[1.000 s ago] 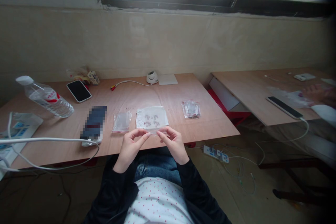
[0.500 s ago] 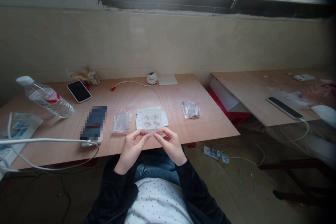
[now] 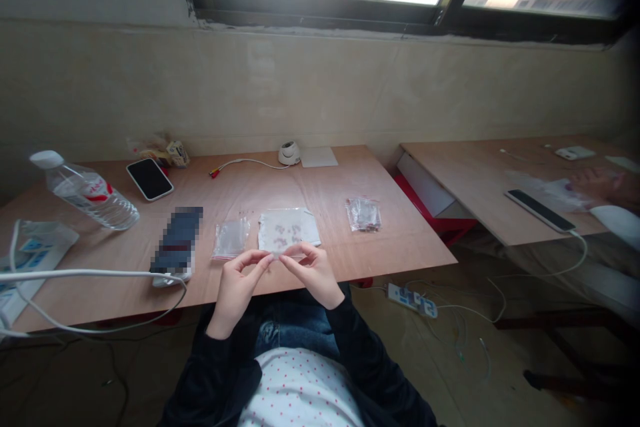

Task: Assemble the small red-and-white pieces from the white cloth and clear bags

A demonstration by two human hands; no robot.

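Note:
My left hand (image 3: 241, 285) and my right hand (image 3: 314, 275) are close together at the table's front edge. Each has thumb and forefinger pinched on the near edge of a clear plastic bag (image 3: 283, 224), which is hard to make out. Behind the fingers, small brownish clusters show in or through it, above a white sheet (image 3: 313, 225) lying on the table. Left of the sheet is a stack of flat clear bags (image 3: 231, 238) with a reddish edge. To the right sits a pile of filled clear bags (image 3: 363, 213), contents too small to name.
A water bottle (image 3: 90, 192), a phone (image 3: 150, 179) and a blurred-out dark device (image 3: 177, 240) with white cables are on the left. A dome camera (image 3: 289, 153) stands at the back. Another person's hand (image 3: 595, 182) is over the neighbouring table (image 3: 470, 180).
Both hands have shifted slightly left, still pinching the bag's near edge. The view has tilted a little. At the other table, the person's hand has moved slightly.

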